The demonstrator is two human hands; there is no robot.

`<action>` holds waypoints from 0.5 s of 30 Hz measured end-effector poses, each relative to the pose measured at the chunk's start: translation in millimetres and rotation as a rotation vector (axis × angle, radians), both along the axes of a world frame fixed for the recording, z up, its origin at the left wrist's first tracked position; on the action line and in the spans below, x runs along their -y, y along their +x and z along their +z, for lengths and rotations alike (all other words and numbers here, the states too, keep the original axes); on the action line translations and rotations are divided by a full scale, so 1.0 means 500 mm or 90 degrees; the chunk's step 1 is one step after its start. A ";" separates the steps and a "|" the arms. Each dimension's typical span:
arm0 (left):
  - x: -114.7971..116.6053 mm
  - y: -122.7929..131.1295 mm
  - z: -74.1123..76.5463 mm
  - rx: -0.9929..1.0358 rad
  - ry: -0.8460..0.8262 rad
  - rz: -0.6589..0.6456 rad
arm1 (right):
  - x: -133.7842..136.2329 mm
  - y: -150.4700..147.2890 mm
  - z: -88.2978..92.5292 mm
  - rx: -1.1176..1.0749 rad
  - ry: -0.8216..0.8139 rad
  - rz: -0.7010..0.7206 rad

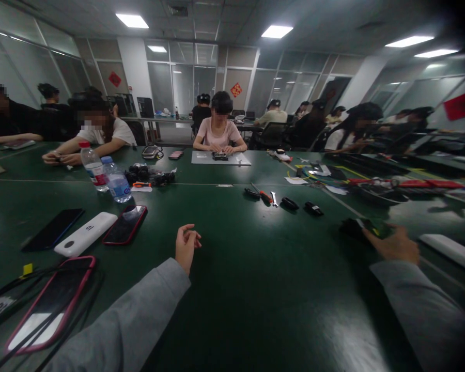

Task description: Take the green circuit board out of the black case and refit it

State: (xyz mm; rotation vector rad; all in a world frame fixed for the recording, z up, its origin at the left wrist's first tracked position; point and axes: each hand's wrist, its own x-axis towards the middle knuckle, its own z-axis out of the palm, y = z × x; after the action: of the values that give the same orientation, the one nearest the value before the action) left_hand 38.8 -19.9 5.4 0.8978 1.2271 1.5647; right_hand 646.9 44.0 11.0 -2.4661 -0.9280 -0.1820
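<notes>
My left hand (187, 247) rests above the green table (263, 299) with its fingers loosely bent and nothing in them. At the right, my right hand (399, 245) grips a dark, blurred object (354, 231) with a yellow-green patch near the fingers; its kind is not clear. Ahead, between the hands, lie a screwdriver (265, 197) with an orange and black handle, a small metal wrench (274, 199), and small black pieces, one of them a black part (313, 208). A white oblong case (451, 250) is just right of my right hand.
On the left are two water bottles (117, 181), a white power bank (86, 233), several phones, one a red-edged phone (125, 225), and loose cables (89, 305). A co-worker (219, 132) sits opposite at a grey mat (201, 160). Red tools and wires (406, 183) lie at the far right.
</notes>
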 end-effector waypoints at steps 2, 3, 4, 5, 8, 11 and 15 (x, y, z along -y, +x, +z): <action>-0.001 -0.001 -0.002 0.001 0.001 -0.001 | -0.003 0.027 -0.003 0.004 0.029 -0.020; -0.001 -0.001 -0.002 0.002 0.001 0.000 | -0.004 0.033 -0.003 0.006 0.039 -0.027; -0.001 -0.001 -0.002 0.002 0.002 0.000 | -0.006 0.033 -0.002 0.007 0.043 -0.034; -0.001 -0.001 -0.002 0.001 0.003 0.000 | -0.006 0.028 0.000 0.002 0.038 -0.046; -0.001 0.000 0.000 -0.006 -0.001 -0.005 | -0.005 -0.007 0.014 -0.023 0.001 -0.094; 0.000 0.003 0.002 -0.005 -0.004 -0.003 | -0.005 -0.040 0.031 -0.026 0.021 -0.068; 0.000 0.004 0.002 0.000 0.000 0.003 | -0.014 -0.042 0.046 -0.003 0.032 -0.015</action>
State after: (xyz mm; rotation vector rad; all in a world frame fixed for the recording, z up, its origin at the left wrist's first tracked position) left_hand 40.8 -19.8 6.6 0.8963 1.2301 1.5690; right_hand 626.0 51.0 34.0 -2.4310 -0.8811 -0.2045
